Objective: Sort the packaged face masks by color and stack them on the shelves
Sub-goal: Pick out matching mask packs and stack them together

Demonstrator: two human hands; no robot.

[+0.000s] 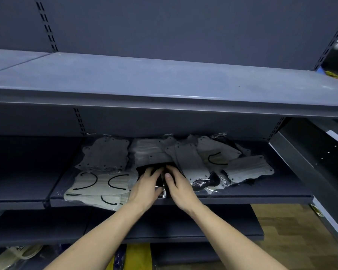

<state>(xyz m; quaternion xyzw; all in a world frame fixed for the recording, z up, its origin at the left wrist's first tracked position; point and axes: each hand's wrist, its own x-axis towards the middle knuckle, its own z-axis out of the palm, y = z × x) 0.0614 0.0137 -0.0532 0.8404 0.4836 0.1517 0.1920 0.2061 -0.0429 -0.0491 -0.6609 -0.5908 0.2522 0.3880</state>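
Several packaged face masks lie on the dark middle shelf. A neat pile of light grey masks sits at the back left, with pale masks with black ear loops in front of it. Loose grey masks and a black packet lie scattered to the right. My left hand and my right hand meet at the shelf's middle, both holding a black mask packet that is mostly hidden under a grey pile.
An upper grey shelf overhangs the masks and carries nothing in its middle. A lower dark shelf juts out beneath my arms. Sandals and a yellow packet lie at the bottom. Wood floor shows at the right.
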